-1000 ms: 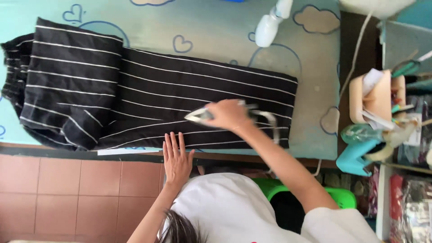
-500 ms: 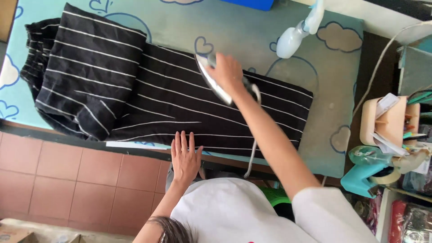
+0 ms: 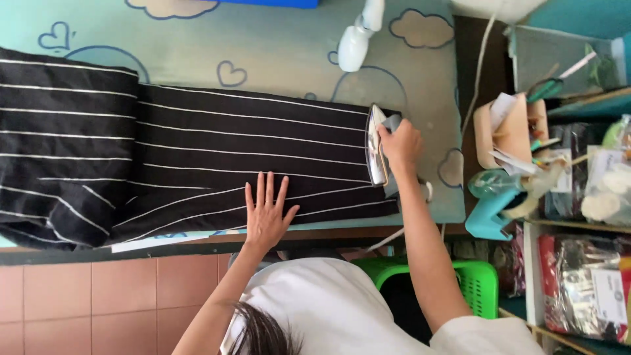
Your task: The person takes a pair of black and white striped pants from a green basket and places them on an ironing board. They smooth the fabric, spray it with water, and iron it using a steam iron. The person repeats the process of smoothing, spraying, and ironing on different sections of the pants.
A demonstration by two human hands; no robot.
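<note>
An electric iron is grasped by its handle in the right hand, the fingers clenched around it, and it is stood or tipped at the right end of a black garment with thin white stripes. The garment is spread flat along a table covered in a pale blue-green cloth printed with clouds and hearts; its left part is folded over into a thicker stack. The left hand is laid open and flat on the near edge of the fabric, fingers spread, with nothing gripped.

The iron is judged to be rigid, fairly heavy, and hot on its shiny soleplate, so only the handle is safe to hold. A cord is seen running off toward the upper right and could drag or snag. The striped cloth is judged soft, light and limp; it would slide and wrinkle easily and is best held by a flat palm or taken at a hem.

A white spray bottle lies on the table beyond the garment. To the right, a cluttered shelf is seen, and a green basket stands below beside the person.
</note>
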